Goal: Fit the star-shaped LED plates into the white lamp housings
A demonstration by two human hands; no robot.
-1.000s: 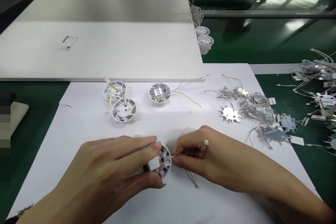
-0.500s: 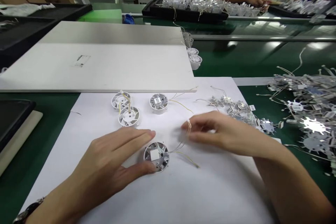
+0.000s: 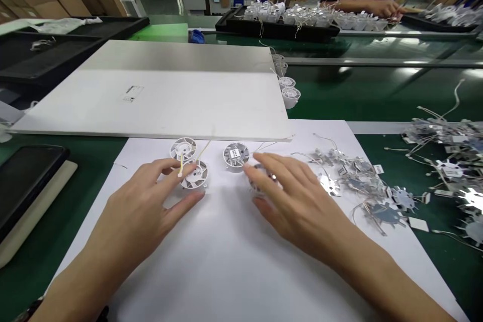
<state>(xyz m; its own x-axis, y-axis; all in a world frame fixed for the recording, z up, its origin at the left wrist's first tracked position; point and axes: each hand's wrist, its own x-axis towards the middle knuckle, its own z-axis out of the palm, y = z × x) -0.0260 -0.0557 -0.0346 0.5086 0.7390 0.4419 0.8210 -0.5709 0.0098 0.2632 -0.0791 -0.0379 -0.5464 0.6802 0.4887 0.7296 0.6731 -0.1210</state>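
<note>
My left hand [image 3: 147, 201] spreads over a white round plastic housing [image 3: 196, 175], its fingers on top and its thumb just below the rim. A yellow wire [image 3: 181, 166] rises from that housing, and another housing [image 3: 183, 149] sits touching it behind. My right hand [image 3: 298, 201] covers and holds a third housing [image 3: 261, 180], mostly hidden under the fingers. Between my hands stands a housing with a grey plate and white label [image 3: 236, 156].
All this lies on a white sheet [image 3: 226, 271]. Behind it rests a large white board [image 3: 151, 105]. Wired star-shaped metal plates [image 3: 350, 176] lie to the right, with a bigger heap [image 3: 449, 161] on the green bench. A co-worker's hand [image 3: 385, 8] works beyond a black tray [image 3: 279, 30].
My right hand has moved left and taken the labelled housing from the sheet's middle, carrying it up and to the right. My left hand has moved onto the wired housing. The view has tilted upward.
</note>
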